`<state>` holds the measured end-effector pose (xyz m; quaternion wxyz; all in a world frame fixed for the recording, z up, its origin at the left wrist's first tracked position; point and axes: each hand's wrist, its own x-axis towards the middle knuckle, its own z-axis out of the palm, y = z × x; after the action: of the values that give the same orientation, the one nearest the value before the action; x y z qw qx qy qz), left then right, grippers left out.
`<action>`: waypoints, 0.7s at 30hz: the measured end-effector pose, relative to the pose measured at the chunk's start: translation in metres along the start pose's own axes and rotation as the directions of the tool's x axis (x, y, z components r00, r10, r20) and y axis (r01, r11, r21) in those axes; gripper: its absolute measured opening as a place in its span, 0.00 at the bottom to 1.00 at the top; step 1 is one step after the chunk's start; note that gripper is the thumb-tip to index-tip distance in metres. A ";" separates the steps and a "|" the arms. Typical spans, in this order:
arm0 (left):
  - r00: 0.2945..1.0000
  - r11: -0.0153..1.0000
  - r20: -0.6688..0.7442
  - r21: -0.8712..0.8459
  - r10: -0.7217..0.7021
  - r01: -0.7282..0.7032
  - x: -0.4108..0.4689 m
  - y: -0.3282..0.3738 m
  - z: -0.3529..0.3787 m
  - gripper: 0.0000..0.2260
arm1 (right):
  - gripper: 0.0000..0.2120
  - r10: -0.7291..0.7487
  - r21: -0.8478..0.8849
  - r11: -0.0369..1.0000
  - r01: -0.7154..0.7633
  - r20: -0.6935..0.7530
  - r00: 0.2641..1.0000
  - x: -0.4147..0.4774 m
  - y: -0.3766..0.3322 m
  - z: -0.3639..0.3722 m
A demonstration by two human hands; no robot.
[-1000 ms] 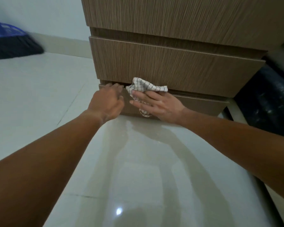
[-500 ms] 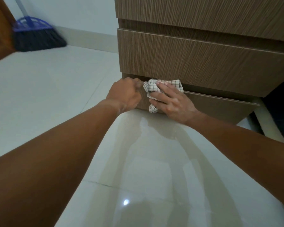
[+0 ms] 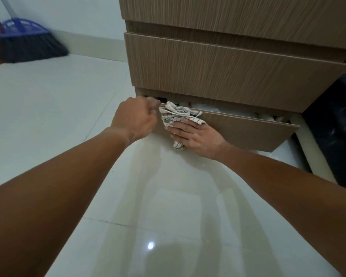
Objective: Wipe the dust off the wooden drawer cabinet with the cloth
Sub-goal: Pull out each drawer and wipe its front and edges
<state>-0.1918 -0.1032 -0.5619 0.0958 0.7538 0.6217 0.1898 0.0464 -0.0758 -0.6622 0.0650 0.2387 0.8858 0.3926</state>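
Note:
The wooden drawer cabinet [image 3: 218, 68] fills the upper right, with its bottom drawer [image 3: 248, 130] pulled partly out. My left hand [image 3: 136, 118] grips the top left edge of that drawer front, fingers curled over it. My right hand [image 3: 196, 136] holds a crumpled checked cloth [image 3: 176, 114] and presses it against the drawer front near its left end. Part of the cloth hangs below my palm. Pale things lie inside the open drawer, mostly hidden.
A blue broom [image 3: 26, 43] leans on the wall at the far left. Glossy pale floor tiles [image 3: 88, 92] stretch in front of the cabinet. A dark object [image 3: 336, 124] stands close on the cabinet's right.
The bottom drawer has slid out, opening a gap at its top. My left hand now curls over its edge. The right hand with the cloth stays on the drawer front.

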 end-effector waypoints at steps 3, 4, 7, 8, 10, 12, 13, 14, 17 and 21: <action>0.996 0.986 -0.031 0.146 0.080 -0.075 -0.008 0.014 0.009 0.18 | 0.26 0.271 0.030 0.962 -0.271 -0.025 0.962 -0.063 -0.002 0.009; 0.994 0.978 -0.026 0.183 0.106 -0.099 -0.010 0.022 0.013 0.20 | 0.28 0.398 0.046 0.917 -0.396 -0.026 0.917 -0.087 -0.002 0.011; 0.997 0.970 0.006 0.229 0.077 -0.076 -0.004 0.039 0.025 0.24 | 0.32 0.743 0.146 0.655 -0.741 0.050 0.667 -0.141 0.000 0.006; 0.998 0.969 0.032 0.241 0.045 -0.051 -0.001 0.044 0.028 0.25 | 0.32 0.822 0.204 0.539 -0.817 0.085 0.563 -0.149 0.000 0.003; 0.999 0.960 0.053 0.279 -0.004 -0.011 0.005 0.053 0.030 0.26 | 0.31 0.904 0.351 0.336 -0.874 0.139 0.404 -0.153 0.000 -0.001; 0.999 0.935 0.048 0.353 -0.013 -0.005 0.010 0.065 0.028 0.24 | 0.29 0.956 0.504 0.122 -0.855 0.173 0.239 -0.142 -0.010 -0.003; 0.998 0.922 0.058 0.386 -0.004 -0.019 0.011 0.070 0.028 0.23 | 0.28 0.975 0.578 -0.007 -0.816 0.187 0.124 -0.131 -0.017 -0.004; 0.997 0.914 0.079 0.402 0.016 -0.047 0.011 0.077 0.026 0.23 | 0.27 0.978 0.647 -0.144 -0.748 0.206 -0.010 -0.117 -0.022 -0.007; 0.973 0.923 0.214 0.349 0.090 -0.162 0.012 0.097 0.028 0.29 | 0.24 0.812 0.716 -0.570 -0.404 0.414 -0.411 -0.066 -0.019 -0.022; 0.940 0.936 0.334 0.302 0.073 -0.180 0.014 0.113 0.019 0.32 | 0.22 0.277 0.432 -0.885 0.176 0.790 -0.547 -0.019 0.009 -0.043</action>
<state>-0.0805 -0.1112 -0.5342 0.0552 0.8188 0.5704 -0.0344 0.0532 -0.1087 -0.6276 -0.6550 0.6942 0.0262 -0.2974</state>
